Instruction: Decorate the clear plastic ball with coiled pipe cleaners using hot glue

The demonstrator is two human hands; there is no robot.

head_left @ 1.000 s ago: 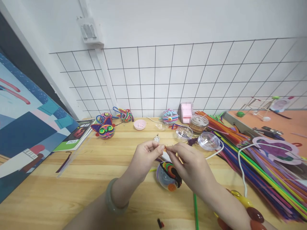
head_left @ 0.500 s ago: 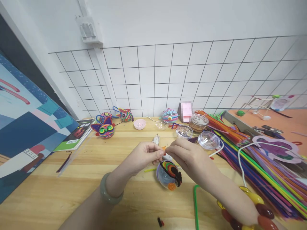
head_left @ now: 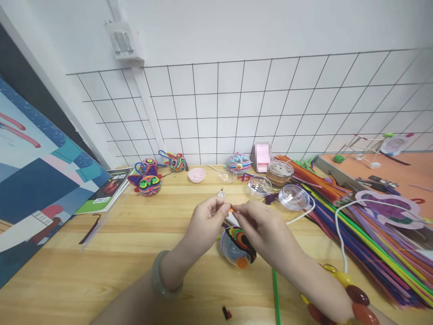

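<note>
My left hand (head_left: 210, 222) and my right hand (head_left: 262, 221) meet at the fingertips, both pinching a small orange pipe cleaner piece (head_left: 232, 209), mostly covered by the fingers. Just below them on the table sits a clear plastic ball (head_left: 231, 253). Bands of black, red, orange, yellow and green pipe cleaner cover its upper side, and a coiled orange disc (head_left: 242, 262) is on its lower edge. Behind my fingers lies a white glue gun (head_left: 220, 194), its nozzle pointing away from me and its body partly hidden.
Finished pipe cleaner balls (head_left: 149, 184) stand at the back left, near a pink bowl (head_left: 196, 175). Clear half shells (head_left: 294, 197) lie at the back right. Bundles of pipe cleaners (head_left: 365, 253) and a white cord (head_left: 339, 230) fill the right side. A green pipe cleaner (head_left: 276, 293) lies in front.
My left hand has turned more upright and its forearm has shifted right. My right hand's fingers have drawn into a tighter pinch, and less of the orange piece shows.
</note>
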